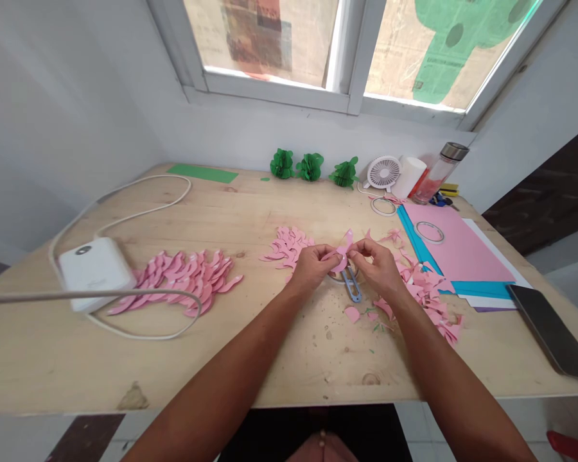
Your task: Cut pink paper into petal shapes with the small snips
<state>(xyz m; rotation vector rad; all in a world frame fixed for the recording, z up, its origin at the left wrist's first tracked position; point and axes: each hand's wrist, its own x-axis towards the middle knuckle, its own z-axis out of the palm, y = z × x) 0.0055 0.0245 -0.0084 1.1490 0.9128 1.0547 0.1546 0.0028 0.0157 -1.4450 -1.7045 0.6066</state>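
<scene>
Between my two hands is a small curved pink paper piece [344, 253]. The fingers of my left hand [315, 263] pinch its left side, and my right hand [373, 260] pinches its right side. Just below them a blue-handled cutter [351, 285] lies on the table, partly over a ring that my hands mostly hide. Left of my left hand is a small heap of pink petals [289, 245]. Pink scraps [428, 289] spread beside my right forearm, and a larger pile of curved pink pieces [183, 279] lies farther left.
A white power bank [96, 269] with a looping cable sits left on the wooden table [241, 359]. Green paper shapes [311, 167], a small fan [384, 173] and a bottle [440, 173] stand at the back. Coloured sheets [462, 247] and a phone [553, 330] lie right.
</scene>
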